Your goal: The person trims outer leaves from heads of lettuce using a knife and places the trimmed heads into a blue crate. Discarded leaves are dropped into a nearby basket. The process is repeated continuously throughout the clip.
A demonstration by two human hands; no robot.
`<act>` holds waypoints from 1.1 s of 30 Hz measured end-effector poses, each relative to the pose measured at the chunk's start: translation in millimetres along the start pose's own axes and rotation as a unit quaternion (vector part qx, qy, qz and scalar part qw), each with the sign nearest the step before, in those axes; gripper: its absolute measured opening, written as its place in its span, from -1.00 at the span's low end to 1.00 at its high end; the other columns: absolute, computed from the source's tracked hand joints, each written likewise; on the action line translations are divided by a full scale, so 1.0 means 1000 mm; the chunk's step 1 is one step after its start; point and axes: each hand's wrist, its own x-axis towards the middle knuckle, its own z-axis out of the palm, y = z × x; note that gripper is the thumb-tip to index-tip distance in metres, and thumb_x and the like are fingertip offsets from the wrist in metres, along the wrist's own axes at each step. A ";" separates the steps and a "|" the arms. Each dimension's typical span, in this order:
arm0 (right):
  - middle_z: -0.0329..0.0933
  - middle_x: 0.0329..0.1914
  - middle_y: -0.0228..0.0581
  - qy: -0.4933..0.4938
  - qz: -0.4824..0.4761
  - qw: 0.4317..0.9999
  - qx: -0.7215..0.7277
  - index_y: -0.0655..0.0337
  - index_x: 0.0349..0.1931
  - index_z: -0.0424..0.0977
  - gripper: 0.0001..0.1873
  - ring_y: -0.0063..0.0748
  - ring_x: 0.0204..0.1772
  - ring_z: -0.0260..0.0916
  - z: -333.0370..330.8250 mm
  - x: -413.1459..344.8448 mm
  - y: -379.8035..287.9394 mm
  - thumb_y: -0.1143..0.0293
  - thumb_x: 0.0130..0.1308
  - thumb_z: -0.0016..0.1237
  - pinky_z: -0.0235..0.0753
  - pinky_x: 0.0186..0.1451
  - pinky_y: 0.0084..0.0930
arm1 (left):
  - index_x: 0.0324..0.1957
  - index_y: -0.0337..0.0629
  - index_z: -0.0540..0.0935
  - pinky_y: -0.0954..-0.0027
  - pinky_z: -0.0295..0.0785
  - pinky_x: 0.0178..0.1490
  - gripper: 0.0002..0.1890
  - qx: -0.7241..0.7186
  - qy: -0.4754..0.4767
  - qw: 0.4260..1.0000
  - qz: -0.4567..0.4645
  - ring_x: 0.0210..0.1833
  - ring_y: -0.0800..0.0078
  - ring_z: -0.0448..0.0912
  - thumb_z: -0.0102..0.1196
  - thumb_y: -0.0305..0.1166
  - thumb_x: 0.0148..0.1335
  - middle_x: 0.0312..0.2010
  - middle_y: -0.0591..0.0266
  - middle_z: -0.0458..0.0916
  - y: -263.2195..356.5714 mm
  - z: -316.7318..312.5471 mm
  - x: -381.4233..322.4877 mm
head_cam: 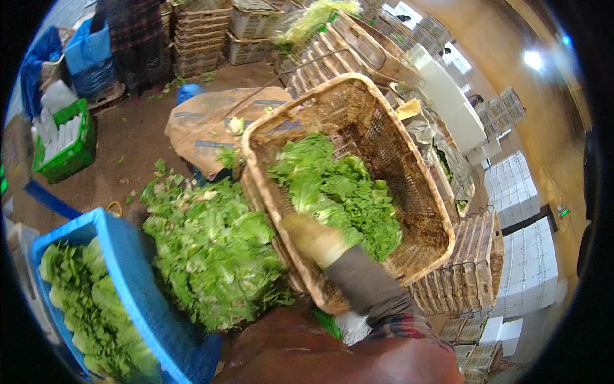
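Note:
My right hand (314, 240), in a pale yellowish glove, is blurred over the near left side of a dirty, cream-coloured plastic crate (405, 139). Whether its fingers grip anything cannot be told. Green leafy lettuce (336, 177) lies within that crate, just beyond the hand. My left hand is out of view. To the left of the crate rises a large heap of loose lettuce leaves (211, 240). A blue plastic tub (129, 273) at the lower left holds several lettuce heads (96, 307) packed in rows.
Stacked crates (455, 283) stand at right, with others (204, 38) at the back. A green crate (72, 158) holds white rolls or packets. A person in plaid (134, 43) stands near a blue bag-lined container (91, 57). Leaf scraps litter the brown floor (124, 144).

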 end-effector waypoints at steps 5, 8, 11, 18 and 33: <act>0.53 0.16 0.14 0.237 0.360 0.894 0.118 0.23 0.34 0.31 -0.06 0.01 0.14 0.54 -0.155 0.072 0.265 -0.32 0.14 0.11 0.47 0.23 -0.13 | 0.49 -0.01 0.17 0.03 -0.01 0.54 -0.35 -0.203 -0.075 0.972 0.092 0.53 0.11 0.11 -0.03 -0.08 0.45 0.49 0.10 0.16 0.201 -0.060 -0.049; 0.48 0.22 0.02 0.268 0.398 0.836 0.266 0.09 0.42 0.21 -0.09 -0.02 0.19 0.49 -0.108 0.110 0.363 -0.10 0.13 0.25 0.43 0.27 -0.14 | 0.45 -0.10 0.26 0.09 0.09 0.51 -0.44 -0.494 -0.271 0.817 0.124 0.49 0.15 0.21 -0.01 -0.25 0.47 0.43 0.09 0.28 0.443 -0.115 -0.145; 0.42 0.31 -0.08 0.326 0.254 0.865 0.285 -0.03 0.46 0.16 -0.04 -0.02 0.30 0.40 -0.051 0.124 0.285 0.09 0.06 0.39 0.36 0.36 -0.10 | 0.34 -0.16 0.42 0.13 0.32 0.42 -0.51 -0.692 -0.454 0.509 0.234 0.33 0.15 0.44 0.06 -0.30 0.40 0.30 0.03 0.45 0.573 -0.075 -0.234; 0.54 0.08 -0.07 0.212 0.052 0.726 0.652 0.16 0.29 0.34 -0.38 -0.23 -0.06 0.58 0.011 0.088 0.341 0.37 0.20 0.23 0.63 -0.03 -0.32 | 0.56 0.05 -0.15 -0.01 -0.24 0.59 -0.14 -0.506 -0.840 0.196 0.000 0.62 0.16 -0.22 -0.15 0.18 0.41 0.58 0.07 -0.17 0.738 -0.128 -0.424; 0.59 -0.02 -0.12 0.189 -0.478 0.853 0.094 0.19 -0.04 0.49 -0.69 -0.22 -0.20 0.65 -0.018 -0.075 -0.060 0.54 0.18 0.08 0.69 -0.20 -0.37 | 0.38 -0.23 0.29 0.23 0.25 0.41 0.09 -0.628 -0.676 0.385 -0.031 0.30 0.35 0.41 0.65 -0.35 -0.26 0.24 0.23 0.46 0.364 -0.210 -0.174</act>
